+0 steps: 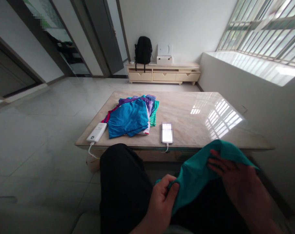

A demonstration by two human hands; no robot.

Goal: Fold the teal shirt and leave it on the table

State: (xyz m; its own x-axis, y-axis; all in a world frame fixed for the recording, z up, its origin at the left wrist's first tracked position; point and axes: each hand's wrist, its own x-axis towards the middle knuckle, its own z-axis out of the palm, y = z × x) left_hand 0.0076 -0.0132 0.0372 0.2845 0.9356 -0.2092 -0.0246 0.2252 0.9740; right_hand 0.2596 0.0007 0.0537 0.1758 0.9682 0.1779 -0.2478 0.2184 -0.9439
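Person's seated at the table (186,107), black trousers (123,182) on the lap. Both hands are on a teal cloth (198,172) held over the lap, below the table's near edge, not touching the tabletop.

L hand (162,198): thumb & fingers pinched shut on the cloth's lower-left corner. R hand (237,182): fingers spread over the cloth's upper right, thumb side under the fabric; looks like a loose grip w/ the cloth draped over it. Hands are apart, cloth stretched slack between them.

On the table, left of centre: a pile of clothes (132,117), blue piece on top, purple, green & red bits showing at the edges. Just left of the pile, a white power bank (97,132) near the table's edge, w/ a white cable hanging off it. Right of the pile, near it but apart, a phone (166,132) lying flat, screen blurred, also w/ a cable at its near end. Right half of the tabletop shows window glare.

Further back, against the wall: a low cabinet (164,74) w/ a black backpack (143,50) & a white box (164,59) on top. Barred window (264,29) at upper right, dark doors on the left
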